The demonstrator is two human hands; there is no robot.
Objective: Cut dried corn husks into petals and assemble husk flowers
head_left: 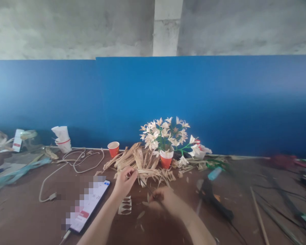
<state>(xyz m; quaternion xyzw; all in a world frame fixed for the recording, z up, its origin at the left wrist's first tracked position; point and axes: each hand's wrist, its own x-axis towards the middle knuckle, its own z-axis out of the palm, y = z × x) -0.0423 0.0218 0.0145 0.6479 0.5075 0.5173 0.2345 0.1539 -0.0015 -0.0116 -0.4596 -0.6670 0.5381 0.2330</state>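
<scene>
My left hand (pixel 124 182) is closed in a pinch on the upper end of a thin dark stem (pixel 146 185). The stem slants down to my right hand (pixel 164 200), whose fingers are closed around its lower end; this hand is slightly blurred. Behind both hands lies a heap of dried corn husks (pixel 136 160). A bunch of pale husk-like flowers (pixel 165 132) on green stems stands in a red and white paper cup (pixel 166 160). Below my left hand lies a whitish piece with petal-shaped cut-outs (pixel 124 206), and small loose petals (pixel 141 215) are scattered beside it.
A phone (pixel 91 207) with its screen lit lies left of my forearm, near a white cable (pixel 44 183). Another red cup (pixel 113 149) stands behind. On the right is a dark glue gun (pixel 214 200) with a cord, and a wooden stick (pixel 258 214). A blue partition (pixel 122 98) closes the back.
</scene>
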